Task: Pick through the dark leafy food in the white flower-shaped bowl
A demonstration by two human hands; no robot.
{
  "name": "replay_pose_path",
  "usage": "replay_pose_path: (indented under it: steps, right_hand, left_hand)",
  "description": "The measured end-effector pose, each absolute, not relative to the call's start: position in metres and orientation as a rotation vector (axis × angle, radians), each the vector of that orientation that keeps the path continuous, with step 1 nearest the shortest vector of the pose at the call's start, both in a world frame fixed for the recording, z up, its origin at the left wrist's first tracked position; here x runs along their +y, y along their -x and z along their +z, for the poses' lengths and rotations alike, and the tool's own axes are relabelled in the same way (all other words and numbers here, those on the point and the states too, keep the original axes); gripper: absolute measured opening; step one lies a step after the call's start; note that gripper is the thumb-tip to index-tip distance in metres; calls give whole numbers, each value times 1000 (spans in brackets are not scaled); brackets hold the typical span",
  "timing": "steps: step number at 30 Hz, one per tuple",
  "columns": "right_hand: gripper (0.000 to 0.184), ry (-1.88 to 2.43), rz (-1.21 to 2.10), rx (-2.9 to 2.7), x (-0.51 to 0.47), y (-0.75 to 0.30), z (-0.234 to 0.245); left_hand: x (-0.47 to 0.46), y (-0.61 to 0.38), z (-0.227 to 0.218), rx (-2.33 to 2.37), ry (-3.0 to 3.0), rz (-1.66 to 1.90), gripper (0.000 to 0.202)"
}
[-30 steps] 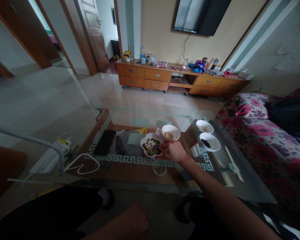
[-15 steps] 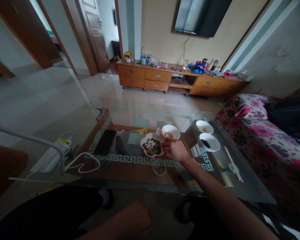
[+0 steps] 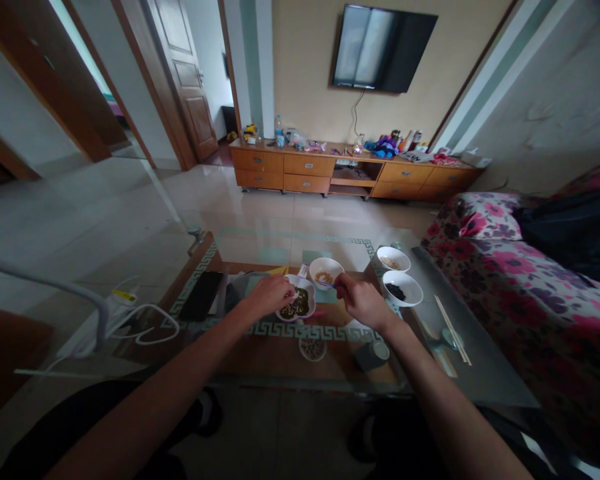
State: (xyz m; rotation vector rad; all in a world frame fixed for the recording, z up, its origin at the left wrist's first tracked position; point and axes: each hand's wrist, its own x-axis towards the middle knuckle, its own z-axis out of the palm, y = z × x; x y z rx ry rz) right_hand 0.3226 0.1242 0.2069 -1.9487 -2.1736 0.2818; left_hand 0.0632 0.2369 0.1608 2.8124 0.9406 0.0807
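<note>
A white flower-shaped plate of mixed dark and green bits sits on the glass table. My left hand rests on the plate's left rim, fingers curled over it. My right hand is closed in a pinch on a thin dark tool whose tip points toward the white bowl of tan grains just behind the plate. A small glass dish of brownish bits stands in front of the plate.
Two more white bowls stand to the right, one with dark bits. Chopsticks lie at the right edge. A black phone and white cable lie left. A floral sofa is on the right.
My left hand has come up from my lap to the plate's left rim. My right hand has lifted off the plate and shifted right with the tool. The camera tilted up.
</note>
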Motion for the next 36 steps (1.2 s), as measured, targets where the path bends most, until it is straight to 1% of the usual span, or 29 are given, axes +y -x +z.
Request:
replay_pose_path:
  steps: [4,8,16,18,23,27,28,29,31,32,33,34,36]
  right_hand:
    - [23,1894,350,-2142,115,-328,220]
    - [20,1883,373,-2173,116,-328,225]
    - [21,1964,316,-2198,117,-324,225]
    - [22,1987,304,-2184,118,-323,225]
    - [24,2034,296,-2148,119,-322,225]
    - [26,2062,283,-2075,119,-326,229]
    - [26,2061,278,-2052,119,-328,231]
    - [27,2056,274,-2031,120,-329,231]
    - [27,2038,272,-1998,120,-333,232]
    - [27,2030,272,-1986,120,-334,233]
    - [28,2023,273,-1979,120,-335,233]
    - [28,2017,274,-1978,120,-335,233]
    - [29,2009,283,-1997,119,-332,233]
  left_hand:
    - [241,-67,152,935,-2860,-13,11]
    - [241,-69,153,940,-2883,-88,13]
    - [252,-84,159,916,-2932,-174,17]
    - [253,-88,156,895,-2952,-179,15]
    - [256,-95,149,840,-2965,-100,8]
    - [254,-89,174,919,-2846,82,5]
    - [244,-86,183,955,-2806,149,4]
    - [227,-83,190,990,-2725,232,7]
    - [173,-78,190,1047,-2512,387,18]
    - [136,-77,181,972,-2127,464,18]
    - [96,-77,164,876,-1737,391,19]
    - [56,-79,143,807,-1441,242,22]
    - [-15,-85,90,785,-1205,41,31]
